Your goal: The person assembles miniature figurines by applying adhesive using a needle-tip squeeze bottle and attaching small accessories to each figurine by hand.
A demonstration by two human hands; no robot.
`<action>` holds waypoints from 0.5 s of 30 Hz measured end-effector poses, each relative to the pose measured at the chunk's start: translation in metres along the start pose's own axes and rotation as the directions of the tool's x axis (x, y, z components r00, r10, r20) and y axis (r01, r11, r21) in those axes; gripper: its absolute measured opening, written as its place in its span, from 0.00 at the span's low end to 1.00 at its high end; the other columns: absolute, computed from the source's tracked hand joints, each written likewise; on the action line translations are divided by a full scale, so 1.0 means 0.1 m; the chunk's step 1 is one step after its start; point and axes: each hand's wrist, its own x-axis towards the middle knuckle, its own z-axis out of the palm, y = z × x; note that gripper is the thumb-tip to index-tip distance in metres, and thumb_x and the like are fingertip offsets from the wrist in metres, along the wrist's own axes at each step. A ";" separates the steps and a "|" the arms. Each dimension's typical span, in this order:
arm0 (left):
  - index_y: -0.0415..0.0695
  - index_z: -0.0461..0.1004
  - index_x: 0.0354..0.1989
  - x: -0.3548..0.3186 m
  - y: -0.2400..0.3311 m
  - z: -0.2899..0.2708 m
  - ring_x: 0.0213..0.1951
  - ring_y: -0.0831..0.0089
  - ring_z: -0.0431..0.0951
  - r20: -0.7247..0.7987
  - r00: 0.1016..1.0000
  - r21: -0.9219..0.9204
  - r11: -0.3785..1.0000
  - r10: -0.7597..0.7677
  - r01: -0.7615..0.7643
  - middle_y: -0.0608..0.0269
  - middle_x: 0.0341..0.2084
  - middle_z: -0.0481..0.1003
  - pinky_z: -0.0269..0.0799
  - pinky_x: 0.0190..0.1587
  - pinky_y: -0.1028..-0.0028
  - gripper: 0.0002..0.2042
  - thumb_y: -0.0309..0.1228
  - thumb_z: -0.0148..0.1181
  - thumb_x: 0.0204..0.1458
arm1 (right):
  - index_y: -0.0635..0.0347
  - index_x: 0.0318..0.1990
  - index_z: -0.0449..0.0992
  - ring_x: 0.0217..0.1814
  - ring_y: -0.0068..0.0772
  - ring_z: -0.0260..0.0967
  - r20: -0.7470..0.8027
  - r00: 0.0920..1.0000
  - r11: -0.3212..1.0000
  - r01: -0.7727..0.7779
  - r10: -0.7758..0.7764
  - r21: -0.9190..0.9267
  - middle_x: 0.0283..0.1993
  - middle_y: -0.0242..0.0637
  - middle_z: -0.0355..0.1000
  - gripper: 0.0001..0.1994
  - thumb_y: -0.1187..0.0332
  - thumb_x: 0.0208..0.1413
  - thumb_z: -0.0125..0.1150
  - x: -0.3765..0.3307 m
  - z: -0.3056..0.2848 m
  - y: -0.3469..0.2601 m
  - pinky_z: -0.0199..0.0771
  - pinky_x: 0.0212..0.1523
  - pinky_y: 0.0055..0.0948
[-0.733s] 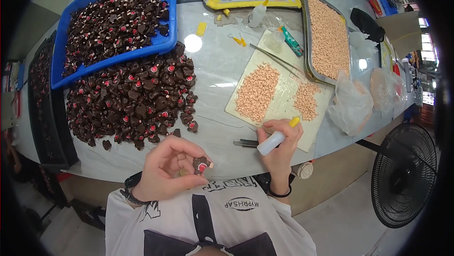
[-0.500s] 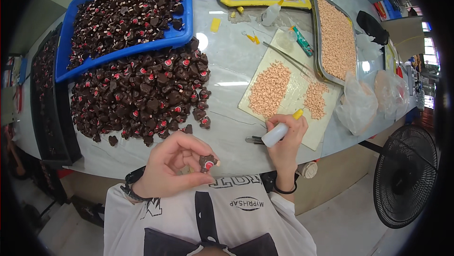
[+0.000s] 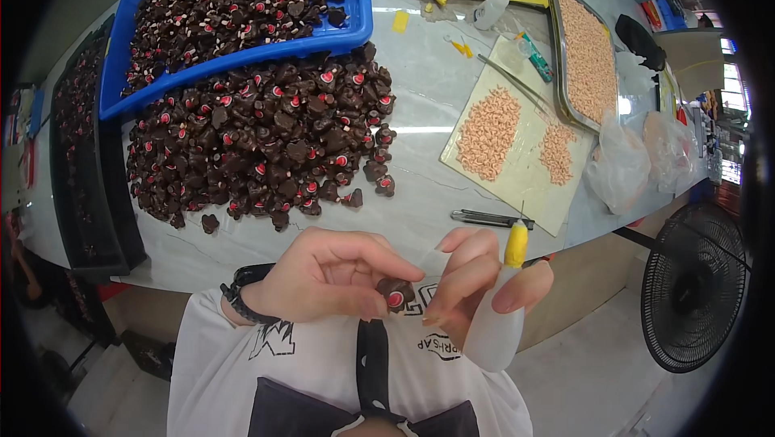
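Observation:
Close to my shirt, my left hand [image 3: 343, 276] pinches a small dark brown figurine [image 3: 394, 293] with a red and white disc on it. To its right, my right hand [image 3: 488, 284] grips a white squeeze bottle [image 3: 494, 328], whose yellow cap [image 3: 517, 243] and thin needle tip point up. The right thumb and a finger come together beside the figurine; whether a tiny piece sits between them is hard to make out. Beyond the hands lies a loose heap of similar figurines [image 3: 266, 146]. A cream board [image 3: 529, 134] carries two groups of small peach-coloured curved pieces [image 3: 488, 134].
A blue tray [image 3: 359, 1] of figurines stands behind the heap, and a long black tray [image 3: 121, 227] at far left. Dark tweezers [image 3: 492, 218] lie before the board. A metal tray [image 3: 560, 58] of peach pieces, plastic bags [image 3: 617, 167] and a black fan [image 3: 694, 288] are right.
My right hand has come from the board's near edge down toward my left hand, and the bottle now points up. The left hand has shifted slightly right with the figurine; the view has shifted too.

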 end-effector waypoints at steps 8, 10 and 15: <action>0.31 0.66 0.46 -0.05 -0.04 0.03 0.44 0.75 0.69 0.021 0.995 0.019 0.995 0.098 -0.098 0.56 0.42 0.68 0.67 0.45 0.77 0.17 0.14 0.55 0.45 | 0.47 0.39 0.53 0.29 0.29 0.58 0.016 1.000 1.000 0.011 -0.011 -0.028 0.26 0.34 0.72 0.28 0.80 0.37 0.66 -0.08 0.06 0.04 0.57 0.41 0.38; 0.31 0.66 0.46 -0.06 -0.03 0.02 0.44 0.76 0.69 0.032 0.994 0.049 0.993 0.104 -0.106 0.56 0.42 0.67 0.68 0.44 0.78 0.18 0.14 0.55 0.45 | 0.47 0.40 0.52 0.29 0.29 0.58 0.035 0.999 0.999 0.026 -0.025 -0.023 0.26 0.34 0.71 0.28 0.80 0.37 0.66 -0.10 0.02 0.04 0.58 0.40 0.38; 0.29 0.68 0.42 -0.07 -0.02 0.15 0.35 0.74 0.73 -0.136 0.991 -0.004 1.000 0.006 -0.007 0.52 0.36 0.69 0.71 0.34 0.81 0.19 0.22 0.63 0.41 | 0.46 0.42 0.52 0.29 0.30 0.57 0.086 0.996 0.999 0.035 -0.032 -0.037 0.26 0.32 0.71 0.29 0.82 0.37 0.63 -0.11 -0.09 -0.01 0.58 0.41 0.38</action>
